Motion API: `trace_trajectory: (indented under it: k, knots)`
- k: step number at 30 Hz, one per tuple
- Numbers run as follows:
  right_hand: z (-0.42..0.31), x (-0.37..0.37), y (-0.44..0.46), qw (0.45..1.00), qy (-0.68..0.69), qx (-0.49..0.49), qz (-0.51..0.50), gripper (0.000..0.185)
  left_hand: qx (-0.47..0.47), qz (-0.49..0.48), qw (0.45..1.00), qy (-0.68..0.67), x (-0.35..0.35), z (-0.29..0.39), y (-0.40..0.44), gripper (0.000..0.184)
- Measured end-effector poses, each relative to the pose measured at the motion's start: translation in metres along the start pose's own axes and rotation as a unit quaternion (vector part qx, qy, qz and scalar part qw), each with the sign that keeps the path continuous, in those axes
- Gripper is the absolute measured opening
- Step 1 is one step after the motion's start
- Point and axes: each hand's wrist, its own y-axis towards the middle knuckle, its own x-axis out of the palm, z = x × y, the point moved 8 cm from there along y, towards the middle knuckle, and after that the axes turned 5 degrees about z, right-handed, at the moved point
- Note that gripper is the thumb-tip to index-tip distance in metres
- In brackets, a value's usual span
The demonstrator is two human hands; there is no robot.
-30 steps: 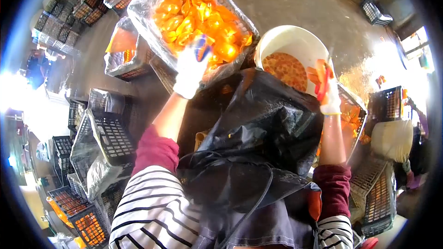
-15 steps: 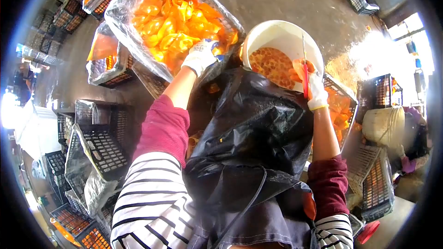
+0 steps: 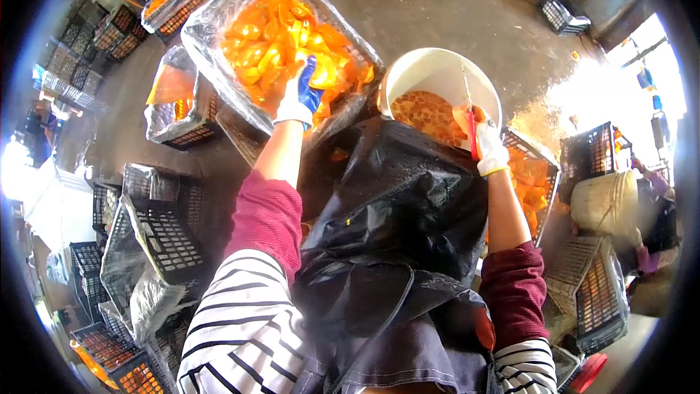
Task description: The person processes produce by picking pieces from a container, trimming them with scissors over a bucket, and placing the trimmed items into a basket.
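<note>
the white bucket (image 3: 435, 71) serves as reference. left of it stands a lined crate (image 3: 206, 31) heaped with orange pieces (image 3: 264, 47); the left hand (image 3: 300, 96) lies among them, its fingertips obscured, so whether it grips one cannot be told. at the bucket's near right rim, the right hand (image 3: 483, 142) is closed around a red-handled tool (image 3: 472, 133), its thin blade pointing away from the body, over the bucket. a black apron (image 3: 401, 190) lies on the bucket's near side. risks, as judged: a loosened right grip could drop the tool into the bucket's contents (image 3: 425, 114); a left hand brought carelessly to the bucket could meet the exposed blade; snagging the loose plastic liner (image 3: 332, 6) could spill pieces beside the bucket.
</note>
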Motion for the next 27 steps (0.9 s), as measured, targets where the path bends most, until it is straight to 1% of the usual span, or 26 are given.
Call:
trace_trajectory:
  k: [1, 2, 3, 4, 5, 6, 7, 8, 10, 11, 12, 13, 14, 16, 17, 18, 19, 20, 22, 23, 25, 26, 27]
  knots:
    - [0.007, 0.000, 0.006, 1.000, 0.011, -0.004, -0.009, 0.037, -0.019, -0.025, 0.990, -0.140, 0.014, 0.013, -0.009, 0.036]
    - [0.013, 0.001, 0.012, 1.000, 0.022, -0.007, -0.017, 0.037, -0.024, -0.024, 0.987, -0.158, 0.011, 0.015, -0.001, 0.036]
    - [0.014, 0.005, 0.013, 0.999, 0.023, 0.013, -0.025, 0.032, -0.006, 0.003, 0.990, -0.143, 0.018, 0.023, -0.007, 0.035]
    - [0.013, 0.010, 0.014, 0.998, 0.048, 0.016, -0.032, 0.030, 0.008, 0.028, 0.991, -0.128, 0.029, 0.024, -0.014, 0.034]
    - [0.012, 0.014, 0.015, 0.997, 0.073, 0.020, -0.036, 0.028, 0.010, 0.018, 0.990, -0.143, 0.040, 0.017, -0.009, 0.032]
    - [0.012, 0.015, 0.015, 0.994, 0.097, 0.025, -0.035, 0.027, 0.047, 0.023, 0.998, -0.023, 0.057, 0.012, -0.013, 0.031]
    - [0.018, 0.020, 0.016, 0.986, 0.162, 0.037, -0.032, 0.027, 0.083, 0.022, 0.992, 0.095, 0.081, 0.008, -0.020, 0.037]
    - [0.024, 0.020, 0.021, 0.988, 0.147, 0.026, -0.027, 0.030, 0.113, 0.007, 0.978, 0.175, 0.100, -0.003, -0.020, 0.040]
    - [0.016, 0.019, 0.021, 0.989, 0.134, -0.052, -0.024, 0.032, 0.181, -0.010, 0.927, 0.329, 0.139, -0.026, -0.020, 0.046]
    - [0.016, 0.016, 0.020, 0.993, 0.107, -0.047, -0.035, 0.034, 0.107, -0.024, 0.986, 0.125, 0.155, -0.057, -0.015, 0.041]
    - [0.015, 0.015, 0.017, 0.995, 0.080, -0.041, -0.046, 0.037, 0.022, -0.034, 0.996, -0.083, 0.170, -0.088, -0.010, 0.038]
    - [0.005, 0.015, 0.011, 0.997, 0.043, -0.043, -0.057, 0.039, -0.004, -0.068, 0.982, -0.177, 0.187, -0.098, -0.023, 0.036]
    - [-0.010, 0.014, 0.000, 0.996, -0.049, -0.033, -0.063, 0.037, -0.050, -0.064, 0.975, -0.205, 0.191, -0.112, -0.028, 0.035]
    - [-0.033, 0.013, -0.014, 0.992, -0.062, -0.085, -0.071, 0.036, -0.035, -0.091, 0.982, -0.164, 0.193, -0.119, -0.036, 0.037]
    - [-0.019, 0.014, -0.009, 0.994, 0.016, -0.050, -0.093, 0.036, -0.022, -0.112, 0.986, -0.122, 0.194, -0.119, -0.037, 0.039]
    - [-0.001, 0.018, 0.000, 0.989, 0.095, -0.016, -0.116, 0.037, -0.005, -0.121, 0.991, -0.062, 0.195, -0.115, -0.039, 0.039]
    - [0.007, 0.022, 0.005, 0.975, 0.172, 0.014, -0.139, 0.038, 0.009, -0.136, 0.990, -0.039, 0.196, -0.116, -0.036, 0.039]
    - [0.012, 0.023, 0.007, 0.971, 0.188, 0.007, -0.146, 0.039, 0.024, -0.153, 0.988, -0.018, 0.197, -0.115, -0.034, 0.039]
    - [0.012, 0.026, 0.007, 0.962, 0.220, -0.005, -0.159, 0.040, 0.024, -0.139, 0.989, 0.038, 0.199, -0.111, -0.038, 0.040]
    - [0.014, 0.026, 0.007, 0.964, 0.207, -0.001, -0.166, 0.036, 0.024, -0.132, 0.989, 0.065, 0.199, -0.109, -0.040, 0.040]
    - [0.008, 0.028, 0.005, 0.967, 0.180, 0.006, -0.180, 0.030, 0.003, -0.166, 0.984, 0.059, 0.203, -0.109, -0.038, 0.040]
    - [0.010, 0.025, 0.004, 0.979, 0.126, 0.029, -0.156, 0.029, -0.007, -0.183, 0.981, 0.055, 0.205, -0.108, -0.038, 0.040]
    - [0.000, 0.023, -0.003, 0.987, 0.072, 0.052, -0.131, 0.028, 0.004, -0.197, 0.980, 0.038, 0.209, -0.105, -0.041, 0.042]
